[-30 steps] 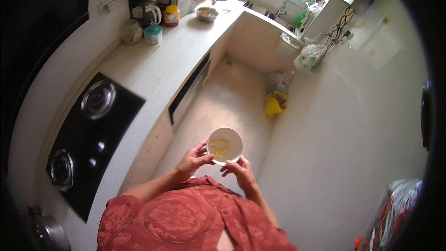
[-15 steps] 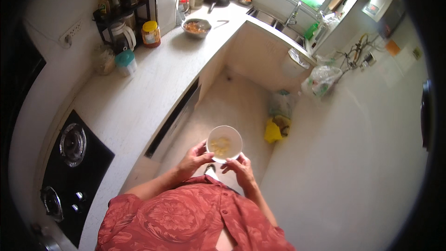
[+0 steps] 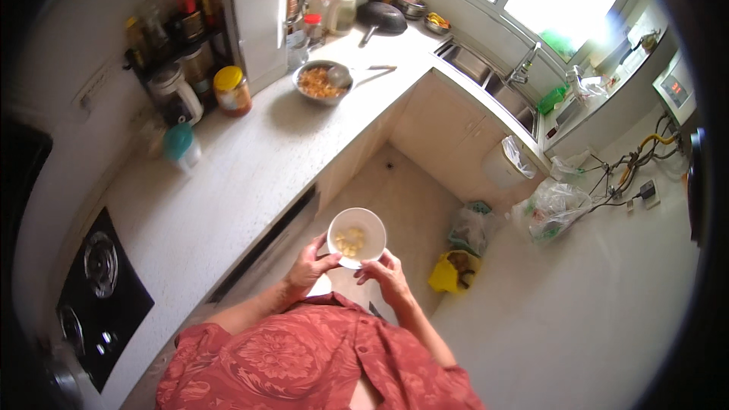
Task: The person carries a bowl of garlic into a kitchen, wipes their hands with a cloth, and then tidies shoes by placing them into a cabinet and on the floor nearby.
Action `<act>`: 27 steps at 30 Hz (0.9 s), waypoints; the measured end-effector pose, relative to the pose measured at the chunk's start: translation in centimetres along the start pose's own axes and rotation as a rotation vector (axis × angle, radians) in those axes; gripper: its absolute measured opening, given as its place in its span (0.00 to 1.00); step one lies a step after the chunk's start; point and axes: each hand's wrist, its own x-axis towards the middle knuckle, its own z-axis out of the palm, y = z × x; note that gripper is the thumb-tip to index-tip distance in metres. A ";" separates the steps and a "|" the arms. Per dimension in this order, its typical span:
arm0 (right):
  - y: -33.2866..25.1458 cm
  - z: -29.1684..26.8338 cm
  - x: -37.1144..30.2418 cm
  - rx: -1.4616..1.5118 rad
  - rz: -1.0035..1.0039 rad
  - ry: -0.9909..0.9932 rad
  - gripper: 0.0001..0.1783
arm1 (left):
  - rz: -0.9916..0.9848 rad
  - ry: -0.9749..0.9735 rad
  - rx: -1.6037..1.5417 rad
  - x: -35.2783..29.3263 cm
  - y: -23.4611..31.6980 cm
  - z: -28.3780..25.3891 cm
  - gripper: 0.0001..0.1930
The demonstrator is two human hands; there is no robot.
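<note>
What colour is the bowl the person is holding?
The bowl is white; the head view shows it best.

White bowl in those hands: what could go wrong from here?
The white bowl is held between the left hand and right hand above the floor; if either grip slipped, its pale pieces might spill. The ladle's handle sticks out past the metal bowl, so a bump could shift it. The yellow bag on the floor by the wall might catch a foot.
</note>
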 end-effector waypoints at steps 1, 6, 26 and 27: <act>-0.7 -0.6 1.3 -0.023 0.002 0.016 0.17 | 0.024 -0.035 0.015 1.6 0.5 -0.1 0.27; -5.0 -2.8 6.7 -0.009 -0.029 0.110 0.17 | 0.040 -0.075 -0.004 9.8 3.9 0.9 0.31; -15.5 -15.5 27.6 0.028 0.030 -0.035 0.19 | 0.071 0.038 -0.079 33.7 8.6 4.1 0.31; -16.4 -16.6 28.6 0.028 0.038 -0.050 0.19 | 0.084 0.058 -0.058 35.0 8.7 4.8 0.31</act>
